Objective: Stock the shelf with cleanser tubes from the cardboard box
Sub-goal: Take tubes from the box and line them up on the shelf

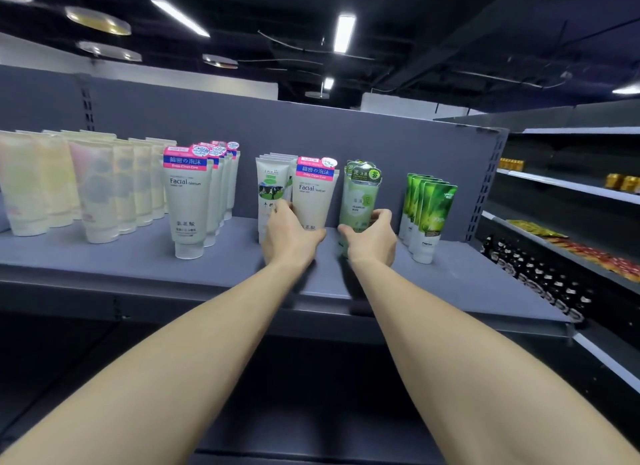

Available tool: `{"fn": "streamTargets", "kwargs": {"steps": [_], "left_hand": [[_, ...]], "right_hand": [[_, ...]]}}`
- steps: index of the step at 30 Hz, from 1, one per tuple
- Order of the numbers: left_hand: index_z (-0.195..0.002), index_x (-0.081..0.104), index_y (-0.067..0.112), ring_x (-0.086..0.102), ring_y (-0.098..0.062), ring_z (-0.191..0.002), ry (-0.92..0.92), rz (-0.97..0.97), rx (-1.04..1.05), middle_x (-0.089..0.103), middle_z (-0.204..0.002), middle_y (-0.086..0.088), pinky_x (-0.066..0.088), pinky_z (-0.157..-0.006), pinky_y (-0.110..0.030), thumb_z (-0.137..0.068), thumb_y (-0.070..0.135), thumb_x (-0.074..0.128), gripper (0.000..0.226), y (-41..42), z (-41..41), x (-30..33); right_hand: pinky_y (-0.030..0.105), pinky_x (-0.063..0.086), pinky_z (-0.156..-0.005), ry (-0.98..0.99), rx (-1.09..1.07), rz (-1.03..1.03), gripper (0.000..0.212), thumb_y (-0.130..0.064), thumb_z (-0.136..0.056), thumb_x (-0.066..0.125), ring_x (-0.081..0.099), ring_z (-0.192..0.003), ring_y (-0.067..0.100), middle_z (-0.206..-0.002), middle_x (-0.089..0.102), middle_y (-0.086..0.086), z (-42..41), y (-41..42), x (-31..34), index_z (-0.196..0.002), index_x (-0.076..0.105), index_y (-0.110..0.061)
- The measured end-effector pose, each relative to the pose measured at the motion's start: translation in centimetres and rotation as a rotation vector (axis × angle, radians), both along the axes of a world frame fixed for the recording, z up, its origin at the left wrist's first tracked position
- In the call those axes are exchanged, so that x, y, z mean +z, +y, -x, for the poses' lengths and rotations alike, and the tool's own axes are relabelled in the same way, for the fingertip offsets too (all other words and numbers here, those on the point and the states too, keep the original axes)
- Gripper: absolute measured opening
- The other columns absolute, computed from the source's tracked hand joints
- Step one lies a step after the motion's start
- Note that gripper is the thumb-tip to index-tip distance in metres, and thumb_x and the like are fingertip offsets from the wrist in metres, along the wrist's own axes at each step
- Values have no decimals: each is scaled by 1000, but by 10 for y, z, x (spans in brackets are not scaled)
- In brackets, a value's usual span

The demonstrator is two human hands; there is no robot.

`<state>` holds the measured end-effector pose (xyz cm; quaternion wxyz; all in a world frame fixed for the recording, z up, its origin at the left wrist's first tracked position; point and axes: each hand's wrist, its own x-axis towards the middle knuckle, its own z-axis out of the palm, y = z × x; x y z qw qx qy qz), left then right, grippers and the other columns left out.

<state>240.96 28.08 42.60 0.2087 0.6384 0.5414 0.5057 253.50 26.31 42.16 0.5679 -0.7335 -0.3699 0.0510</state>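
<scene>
toward the middle of the shelf (138,257), the left hand (291,232) is gripping a facial cleanser tube (313,194) and the right hand (372,236) is curling around a pale green tube (358,198), both standing upright. a nudge could be toppling the neighbouring white tubes (272,184); cardboard box not in view.

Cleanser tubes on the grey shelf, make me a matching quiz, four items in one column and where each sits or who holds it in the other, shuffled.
Column one:
1. Facial tube with pink label
2. pale green tube
3. bright green tubes
4. pale yellow tubes

Column two:
A. far left of the shelf
B. in the right hand
C. rightmost row, untouched
D. in the left hand

Pairs: 1-D, 2-B, 3-C, 4-A
</scene>
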Motion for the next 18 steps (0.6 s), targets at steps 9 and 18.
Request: {"fn": "streamTargets", "kwargs": {"steps": [9, 18], "left_hand": [[-116, 48, 16, 60, -25, -103, -22, 2, -19, 62, -114, -1, 51, -81, -37, -67, 34, 81, 62, 8, 6, -5], [-118, 46, 16, 59, -23, -103, -44, 2, -10, 57, -116, -1, 52, -82, -39, -67, 33, 80, 63, -2, 37, 0]], "right_hand": [[33, 40, -72, -38, -11, 15, 49, -29, -81, 78, 58, -96, 25, -114, 62, 4, -2, 17, 1, -115, 44, -16], [44, 44, -86, 50, -45, 97, 78, -34, -78, 81, 54, -119, 36, -135, 50, 13, 7, 13, 3, -134, 35, -7]]}}
